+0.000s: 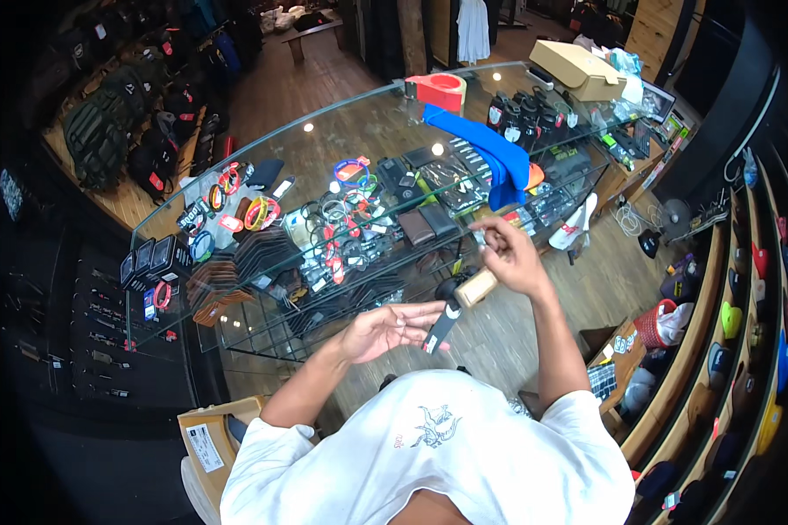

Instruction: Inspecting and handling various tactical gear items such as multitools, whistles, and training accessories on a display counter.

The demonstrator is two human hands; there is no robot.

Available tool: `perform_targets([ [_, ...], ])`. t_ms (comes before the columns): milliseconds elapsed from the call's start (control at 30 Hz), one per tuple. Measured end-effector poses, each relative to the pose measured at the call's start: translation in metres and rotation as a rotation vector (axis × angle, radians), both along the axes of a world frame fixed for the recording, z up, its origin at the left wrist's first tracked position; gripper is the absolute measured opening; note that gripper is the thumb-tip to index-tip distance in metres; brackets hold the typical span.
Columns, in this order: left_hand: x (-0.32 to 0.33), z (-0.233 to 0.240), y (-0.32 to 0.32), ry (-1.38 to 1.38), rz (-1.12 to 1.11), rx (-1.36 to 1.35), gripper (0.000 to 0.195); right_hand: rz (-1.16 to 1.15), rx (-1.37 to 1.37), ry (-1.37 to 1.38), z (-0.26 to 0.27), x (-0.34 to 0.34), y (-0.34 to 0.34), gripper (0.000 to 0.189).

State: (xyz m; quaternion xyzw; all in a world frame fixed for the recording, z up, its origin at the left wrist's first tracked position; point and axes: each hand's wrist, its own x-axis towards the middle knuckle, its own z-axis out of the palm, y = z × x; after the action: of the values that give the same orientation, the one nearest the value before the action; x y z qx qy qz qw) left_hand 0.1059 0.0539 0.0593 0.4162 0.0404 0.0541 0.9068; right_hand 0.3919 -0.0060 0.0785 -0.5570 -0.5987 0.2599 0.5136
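Observation:
A narrow black item with a white and red tag (440, 329) lies against the fingers of my left hand (384, 330), which seems to hold it lightly. Close to its upper end are a tan block-like object (476, 287) and a dark rounded thing, partly hidden. My right hand (513, 257) is just above the tan object, its fingers curled and thumb near the index finger. A small pale, shiny piece (479, 237) shows by its fingertips; whether it is gripped is unclear. Both hands are on the near side of a glass display counter (276, 131).
The counter bears wristbands (261, 213), wallets (427, 223), blue fabric (486, 141), a red tape dispenser (441, 88) and a cardboard box (581, 69). Cap shelves (683, 367) run along the right. An open carton (210, 440) stands at lower left, backpacks (108, 121) at upper left.

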Motion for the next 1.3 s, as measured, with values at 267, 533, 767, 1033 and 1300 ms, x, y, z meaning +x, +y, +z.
perform_targets([
  [267, -0.018, -0.014, 0.006, 0.058, 0.033, -0.012, 0.069, -0.006, -0.019, -0.018, -0.026, -0.022, 0.003, 0.027],
  [533, -0.028, -0.034, 0.025, 0.036, 0.307, -0.217, 0.058, 0.345, -0.259, 0.451, -0.087, -0.073, -0.013, 0.044],
  [767, -0.046, -0.066, 0.043, 0.075, 0.528, -0.222, 0.055, 0.210, -0.364, 0.601, -0.110, -0.131, 0.006, 0.027],
  [1033, -0.063, -0.088, 0.059, 0.222, 0.730, 0.100, 0.051, 0.195, -0.451, 0.279, -0.113, -0.150, 0.021, 0.047],
  [1300, -0.059, -0.088, 0.080, 0.169, 0.672, 0.230, 0.056, 0.128, -0.324, 0.121, -0.081, -0.144, 0.056, 0.043],
])
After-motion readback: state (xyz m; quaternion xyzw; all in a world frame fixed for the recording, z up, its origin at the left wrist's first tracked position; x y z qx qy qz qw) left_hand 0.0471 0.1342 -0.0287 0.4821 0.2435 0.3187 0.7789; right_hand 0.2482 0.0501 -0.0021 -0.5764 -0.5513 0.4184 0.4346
